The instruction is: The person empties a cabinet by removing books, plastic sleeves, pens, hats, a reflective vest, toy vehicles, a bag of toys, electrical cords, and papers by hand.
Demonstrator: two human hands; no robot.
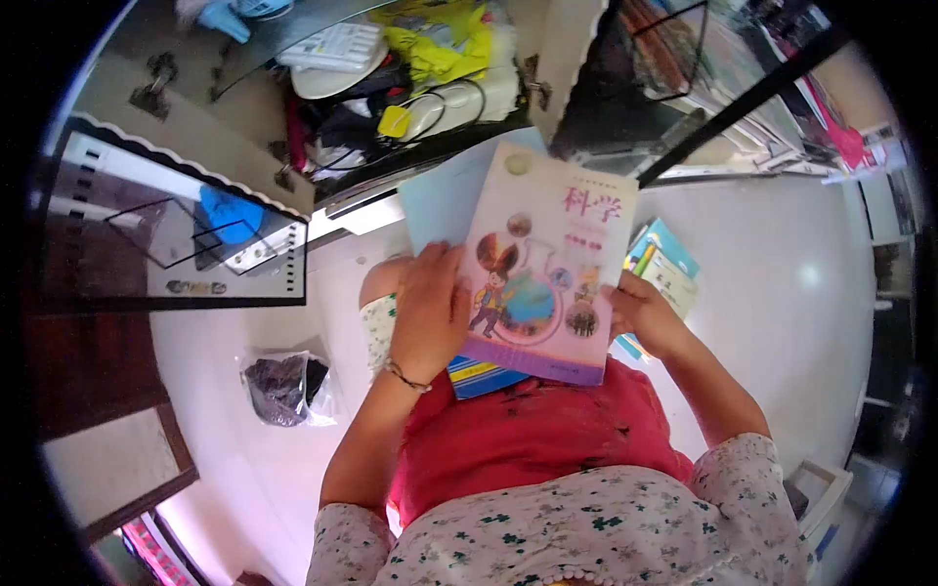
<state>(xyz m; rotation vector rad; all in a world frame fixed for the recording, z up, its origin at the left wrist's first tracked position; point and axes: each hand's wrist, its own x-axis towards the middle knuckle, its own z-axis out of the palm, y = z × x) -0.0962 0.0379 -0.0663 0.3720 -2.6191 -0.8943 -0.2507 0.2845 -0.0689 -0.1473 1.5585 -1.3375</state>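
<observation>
A pink science textbook [537, 264] with a flask and a cartoon child on its cover lies above my lap, facing up. My right hand [640, 311] grips its right edge, thumb on the cover. At the left edge, my left hand [430, 308] holds the textbook together with a light blue book or folder [445, 200] behind it. A blue and yellow book [479, 378] shows from under the textbook's lower edge, resting on the red cloth [537, 430] over my lap.
Several books [664, 269] lie on the floor to the right. A clear plastic bag [288, 388] with dark contents is on the left. Ahead stands an open cabinet full of cables and a yellow bag [440, 44]; its glass door [176, 234] juts out left.
</observation>
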